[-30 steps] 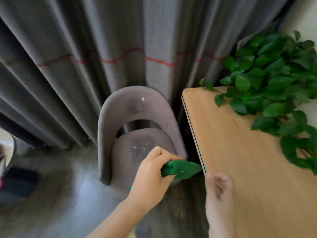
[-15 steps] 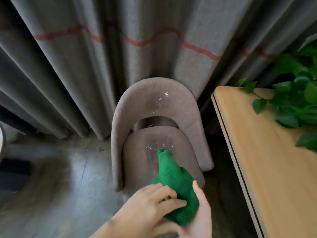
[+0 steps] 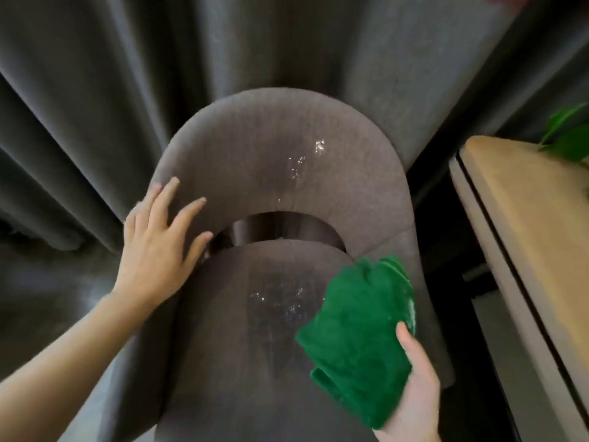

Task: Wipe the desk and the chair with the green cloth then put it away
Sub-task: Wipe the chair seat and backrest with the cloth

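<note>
One grey curtain [image 3: 95, 90] fills everything from 9 to 2 o'clock; one chair [image 3: 280, 173] sits dead centre with wet glints on backrest and seat (two patches); one desk [image 3: 522, 218] edge runs down at 3 o'clock, dark gap between it and the chair; left hand [image 3: 156, 247] lies flat on the backrest's 9 o'clock side, fingers spread; right hand [image 3: 414, 393] at 5 o'clock cradles the one green cloth [image 3: 357, 339], thumb pressed on it, above the seat's right edge.

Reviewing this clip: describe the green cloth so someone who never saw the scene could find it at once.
Start at the grey upholstered chair in front of the dark curtains. Over the right side of its seat, the right hand holds the green cloth, bunched and fuzzy. It is the only vivid green fabric; the other green is plant leaves over the wooden desk.
</note>
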A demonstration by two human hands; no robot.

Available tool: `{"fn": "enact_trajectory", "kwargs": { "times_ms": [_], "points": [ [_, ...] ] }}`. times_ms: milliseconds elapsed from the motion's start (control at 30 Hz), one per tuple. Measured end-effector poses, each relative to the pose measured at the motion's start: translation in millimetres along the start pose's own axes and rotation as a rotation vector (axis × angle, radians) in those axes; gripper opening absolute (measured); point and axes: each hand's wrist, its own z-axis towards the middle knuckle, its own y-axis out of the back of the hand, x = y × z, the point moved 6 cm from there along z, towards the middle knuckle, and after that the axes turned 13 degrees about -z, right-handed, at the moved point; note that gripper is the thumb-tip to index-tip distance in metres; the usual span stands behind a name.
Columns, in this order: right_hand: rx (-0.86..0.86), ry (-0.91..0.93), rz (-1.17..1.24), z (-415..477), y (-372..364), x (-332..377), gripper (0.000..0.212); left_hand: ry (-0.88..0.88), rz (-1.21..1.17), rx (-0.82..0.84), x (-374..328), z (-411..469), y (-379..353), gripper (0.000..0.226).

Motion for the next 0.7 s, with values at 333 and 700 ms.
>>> {"fn": "enact_trajectory", "kwargs": {
  "times_ms": [333,700],
  "points": [
    [0.009,0.389,-0.298,81.1,31.2,6.8,0.038,-0.208,0.341,0.019,46.0,-23.5,-54.1,0.054],
    [-0.059,0.602,-2.567,170.7,36.4,-117.8,0.070,-0.291,0.392,0.085,51.5,-32.5,-57.8,0.038]
  ]
}}
